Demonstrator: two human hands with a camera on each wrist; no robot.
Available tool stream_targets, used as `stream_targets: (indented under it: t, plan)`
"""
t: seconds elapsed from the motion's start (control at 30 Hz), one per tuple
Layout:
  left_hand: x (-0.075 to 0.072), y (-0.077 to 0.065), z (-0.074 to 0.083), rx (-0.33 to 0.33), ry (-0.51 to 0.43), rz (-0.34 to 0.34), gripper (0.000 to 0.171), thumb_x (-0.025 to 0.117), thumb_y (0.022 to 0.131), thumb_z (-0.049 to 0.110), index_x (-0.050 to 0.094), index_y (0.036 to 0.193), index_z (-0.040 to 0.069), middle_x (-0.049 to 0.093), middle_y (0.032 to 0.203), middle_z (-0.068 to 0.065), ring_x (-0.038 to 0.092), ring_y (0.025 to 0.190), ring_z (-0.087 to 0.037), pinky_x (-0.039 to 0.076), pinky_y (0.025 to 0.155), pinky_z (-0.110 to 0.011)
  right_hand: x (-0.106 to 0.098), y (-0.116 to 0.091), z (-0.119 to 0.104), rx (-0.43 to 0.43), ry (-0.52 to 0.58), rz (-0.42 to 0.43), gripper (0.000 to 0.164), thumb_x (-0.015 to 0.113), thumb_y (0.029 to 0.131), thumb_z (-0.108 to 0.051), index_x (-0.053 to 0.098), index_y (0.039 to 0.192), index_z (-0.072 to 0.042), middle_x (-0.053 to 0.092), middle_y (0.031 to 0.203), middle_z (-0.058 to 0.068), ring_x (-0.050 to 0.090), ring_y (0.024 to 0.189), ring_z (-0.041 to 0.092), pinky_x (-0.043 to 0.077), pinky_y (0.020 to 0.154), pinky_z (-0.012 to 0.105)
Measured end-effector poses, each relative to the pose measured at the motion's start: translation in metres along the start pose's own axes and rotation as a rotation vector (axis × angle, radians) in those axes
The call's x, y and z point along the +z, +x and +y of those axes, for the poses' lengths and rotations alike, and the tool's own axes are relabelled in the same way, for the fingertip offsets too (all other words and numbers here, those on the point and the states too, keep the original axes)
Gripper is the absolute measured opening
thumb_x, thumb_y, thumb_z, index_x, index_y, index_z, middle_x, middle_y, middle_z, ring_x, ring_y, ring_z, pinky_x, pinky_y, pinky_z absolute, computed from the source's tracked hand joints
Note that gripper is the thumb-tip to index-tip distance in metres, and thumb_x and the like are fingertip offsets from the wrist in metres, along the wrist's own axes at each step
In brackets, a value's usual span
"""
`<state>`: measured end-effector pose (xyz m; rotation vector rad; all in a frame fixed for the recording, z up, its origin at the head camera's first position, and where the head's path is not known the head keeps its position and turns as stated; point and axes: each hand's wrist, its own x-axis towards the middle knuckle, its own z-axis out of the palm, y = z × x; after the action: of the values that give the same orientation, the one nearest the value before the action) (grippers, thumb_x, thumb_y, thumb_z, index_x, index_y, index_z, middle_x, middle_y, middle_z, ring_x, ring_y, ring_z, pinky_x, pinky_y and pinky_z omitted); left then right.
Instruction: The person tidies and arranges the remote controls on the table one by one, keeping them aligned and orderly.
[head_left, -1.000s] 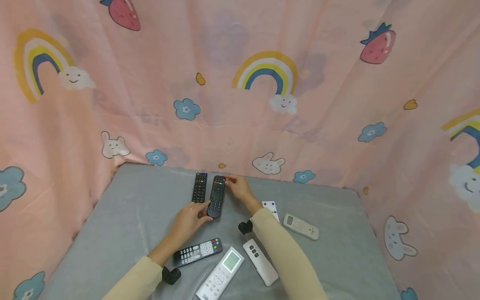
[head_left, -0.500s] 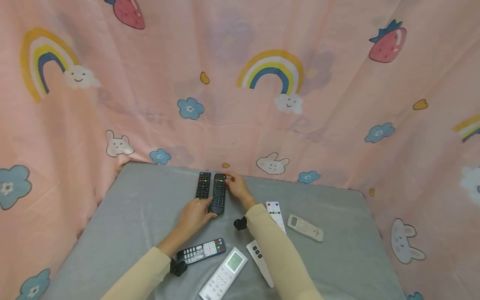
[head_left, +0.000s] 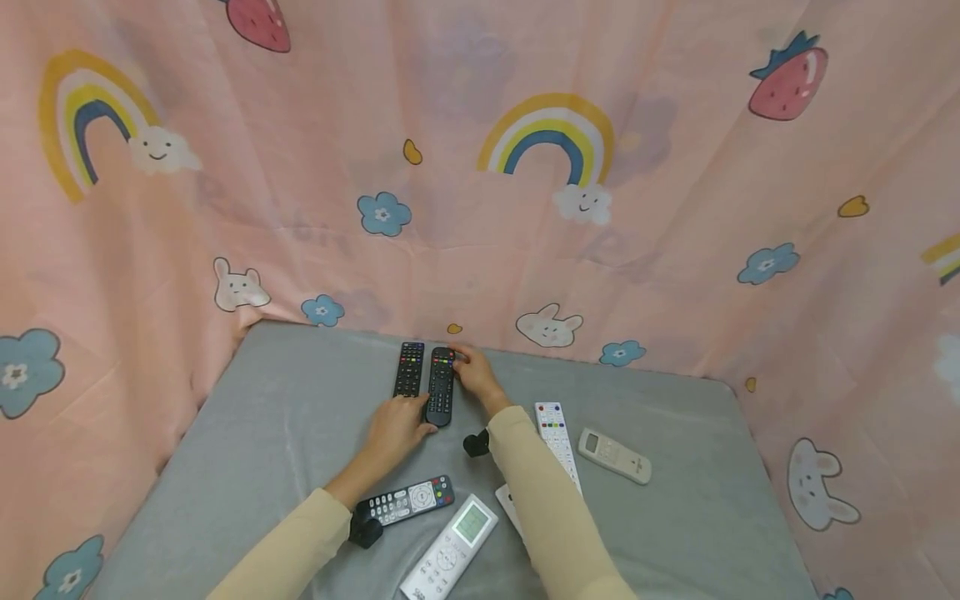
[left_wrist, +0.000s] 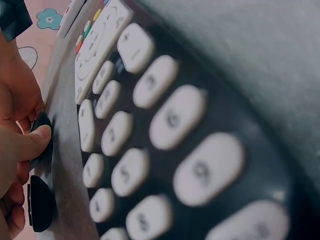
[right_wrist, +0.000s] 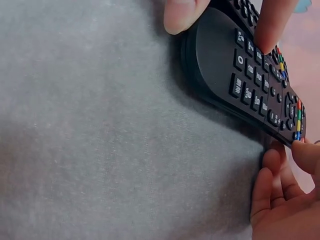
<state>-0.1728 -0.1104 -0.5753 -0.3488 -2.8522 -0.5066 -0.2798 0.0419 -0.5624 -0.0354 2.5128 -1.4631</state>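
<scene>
A black remote control (head_left: 440, 387) with rounded ends lies at the back of the grey-covered table, between both hands. My left hand (head_left: 393, 433) holds its near end, thumb at the end and a finger by the left side over the keys in the right wrist view. At the far right corner my right hand (head_left: 476, 377) pinches it, the thumb (right_wrist: 306, 152) on its edge; some fingers there are partly hidden. Just left, apart from it, a second black remote (head_left: 409, 367) lies roughly parallel, its lower end behind the left hand.
Nearer lie a black remote with white keys (head_left: 408, 500), partly under the left wrist, and a white remote with a screen (head_left: 450, 550). A slim white remote (head_left: 555, 433), a beige one (head_left: 615, 456) and another white one (head_left: 507, 502) lie around the right forearm. A pink curtain (head_left: 450, 275) hangs behind.
The held remote has turned more upright, lining up closer with the black one beside it. Both hands moved along with it. The view has shifted slightly.
</scene>
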Motion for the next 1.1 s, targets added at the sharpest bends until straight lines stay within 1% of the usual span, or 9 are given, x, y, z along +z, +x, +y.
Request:
stream_targets:
  t: [0.1, 0.23, 0.33, 0.5, 0.63, 0.73, 0.8, 0.97, 1.1]
  plan:
    - [0.0008, 0.0007, 0.0005, -0.005, -0.005, -0.004, 0.061, 0.089, 0.066, 0.033, 0.071, 0.117, 0.003, 0.070, 0.068, -0.001, 0.058, 0.065, -0.014, 0.051, 0.064, -0.033, -0.0004, -0.0003, -0.0018, 0.023, -0.011, -0.021, 0.044, 0.051, 0.097, 0.001, 0.057, 0.139, -0.010, 0.064, 0.096, 0.014, 0.049, 0.070, 0.009, 0.040, 0.061, 0.017]
    - [-0.0001, 0.0020, 0.0020, -0.014, -0.007, -0.017, 0.060, 0.089, 0.067, 0.031, 0.071, 0.117, 0.002, 0.077, 0.090, -0.011, 0.071, 0.081, -0.024, 0.056, 0.073, -0.039, -0.0007, 0.0021, -0.0016, 0.048, -0.050, -0.053, 0.045, 0.050, 0.098, -0.001, 0.054, 0.141, -0.013, 0.059, 0.091, 0.007, 0.047, 0.069, 0.010, 0.038, 0.060, 0.018]
    - [-0.0019, 0.0028, 0.0028, -0.019, -0.003, -0.033, 0.060, 0.088, 0.068, 0.031, 0.071, 0.117, 0.002, 0.076, 0.102, -0.016, 0.073, 0.091, -0.030, 0.058, 0.077, -0.042, -0.0004, 0.0049, -0.0006, 0.056, -0.087, -0.068, 0.046, 0.050, 0.098, -0.003, 0.054, 0.142, -0.016, 0.055, 0.084, 0.003, 0.046, 0.068, 0.009, 0.038, 0.060, 0.019]
    - [-0.0053, 0.0039, 0.0033, -0.025, -0.004, -0.057, 0.059, 0.087, 0.070, 0.033, 0.071, 0.117, 0.002, 0.076, 0.104, -0.017, 0.073, 0.092, -0.032, 0.058, 0.077, -0.044, 0.0001, 0.0074, -0.0009, 0.046, -0.141, -0.079, 0.047, 0.051, 0.097, -0.004, 0.053, 0.143, -0.016, 0.052, 0.079, 0.003, 0.044, 0.066, 0.011, 0.036, 0.060, 0.020]
    - [-0.0057, 0.0055, 0.0026, -0.031, -0.003, -0.063, 0.057, 0.087, 0.070, 0.034, 0.071, 0.116, 0.002, 0.076, 0.104, -0.017, 0.073, 0.091, -0.032, 0.058, 0.075, -0.045, 0.0004, 0.0072, -0.0024, 0.023, -0.192, -0.075, 0.047, 0.052, 0.096, -0.003, 0.054, 0.142, -0.013, 0.063, 0.103, 0.013, 0.046, 0.073, 0.015, 0.039, 0.066, 0.024]
    - [-0.0058, 0.0067, 0.0023, -0.038, -0.005, -0.071, 0.057, 0.087, 0.070, 0.034, 0.072, 0.116, 0.003, 0.076, 0.105, -0.017, 0.073, 0.090, -0.033, 0.058, 0.075, -0.045, 0.0017, 0.0073, -0.0025, -0.005, -0.231, -0.061, 0.047, 0.053, 0.095, -0.002, 0.055, 0.140, -0.010, 0.063, 0.124, 0.018, 0.051, 0.083, 0.021, 0.045, 0.075, 0.030]
    - [-0.0061, 0.0073, 0.0022, -0.038, -0.004, -0.076, 0.057, 0.087, 0.070, 0.034, 0.072, 0.116, 0.003, 0.076, 0.105, -0.017, 0.073, 0.090, -0.033, 0.058, 0.075, -0.045, 0.0029, 0.0078, -0.0018, -0.012, -0.241, -0.055, 0.046, 0.053, 0.094, -0.001, 0.055, 0.140, -0.009, 0.061, 0.132, 0.019, 0.054, 0.091, 0.024, 0.048, 0.084, 0.036]
    - [-0.0072, 0.0070, 0.0022, -0.039, -0.006, -0.089, 0.058, 0.087, 0.070, 0.034, 0.071, 0.116, 0.003, 0.076, 0.103, -0.016, 0.073, 0.088, -0.032, 0.057, 0.074, -0.045, 0.0050, 0.0064, -0.0016, 0.003, -0.235, -0.049, 0.047, 0.053, 0.095, -0.001, 0.054, 0.141, -0.010, 0.057, 0.141, 0.018, 0.056, 0.108, 0.030, 0.047, 0.101, 0.046]
    - [-0.0082, 0.0063, 0.0024, -0.043, -0.015, -0.090, 0.057, 0.087, 0.070, 0.034, 0.072, 0.116, 0.003, 0.076, 0.104, -0.015, 0.073, 0.088, -0.032, 0.056, 0.073, -0.045, 0.0050, 0.0034, -0.0031, 0.012, -0.231, -0.045, 0.047, 0.052, 0.096, -0.001, 0.054, 0.142, -0.010, 0.054, 0.145, 0.017, 0.056, 0.120, 0.031, 0.044, 0.108, 0.048]
